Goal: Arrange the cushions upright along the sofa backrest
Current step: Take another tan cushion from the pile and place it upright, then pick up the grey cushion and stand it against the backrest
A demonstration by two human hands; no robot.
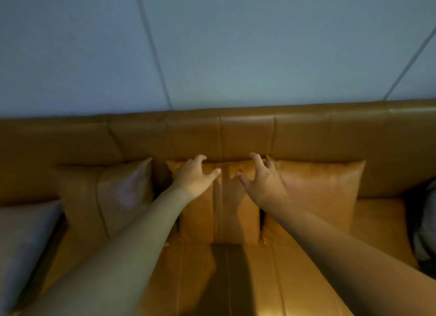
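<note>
Reaching with fingers spread, both hands, left (pixel 197 175) and right (pixel 263 181), seemingly grip nothing over the upright middle cushion (pixel 219 211).

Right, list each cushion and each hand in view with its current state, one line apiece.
Left tan leather cushion: upright against the backrest, untouched.
Middle tan leather cushion: upright against the tan leather sofa backrest, both hands at its top edge.
Right tan leather cushion: upright against the backrest, untouched.
Left hand: open, fingers curled over the middle cushion's top.
Right hand: open, fingers spread at the middle cushion's top.
</note>
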